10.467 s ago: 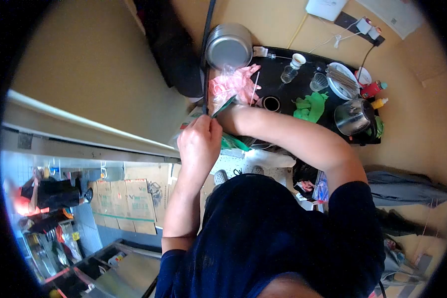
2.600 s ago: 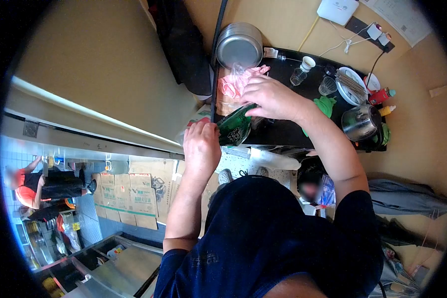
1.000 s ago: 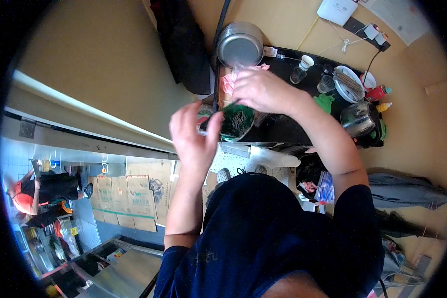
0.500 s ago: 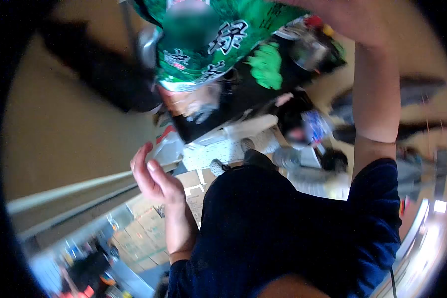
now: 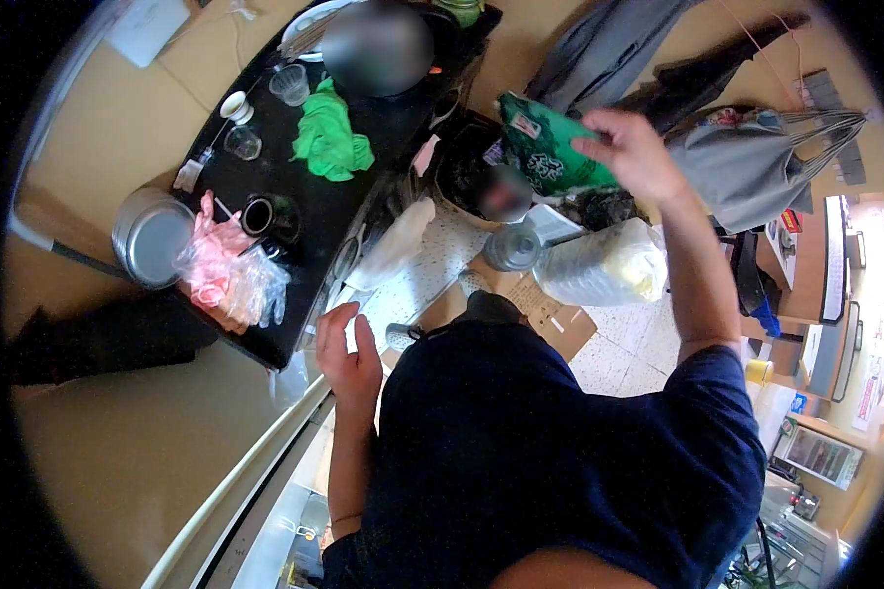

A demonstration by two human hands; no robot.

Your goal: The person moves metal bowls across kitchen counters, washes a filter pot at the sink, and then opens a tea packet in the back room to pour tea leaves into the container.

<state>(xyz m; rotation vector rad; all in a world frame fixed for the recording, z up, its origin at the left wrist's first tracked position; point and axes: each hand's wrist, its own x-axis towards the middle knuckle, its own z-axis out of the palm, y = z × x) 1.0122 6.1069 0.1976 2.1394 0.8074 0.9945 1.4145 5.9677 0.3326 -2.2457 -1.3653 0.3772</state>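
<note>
Out to the right, my right hand grips the edge of a green printed bag between thumb and fingers. The bag hangs over a bin with a dark liner, near grey clothes on the wall. My left hand is empty, its fingers curved and apart, below the near edge of the black table. Nearest to it on the table are pink gloves and clear plastic gloves. A green cloth lies farther along the tabletop.
Round metal tins, a black cup and clear plastic cups stand on the table. On the floor are a clear jug, a large wrapped bundle and cardboard. Grey clothes hang at upper right.
The view has turned right, from the table's left end toward the bin. My right hand has carried the green bag there from over the table. My left hand has let go of it.
</note>
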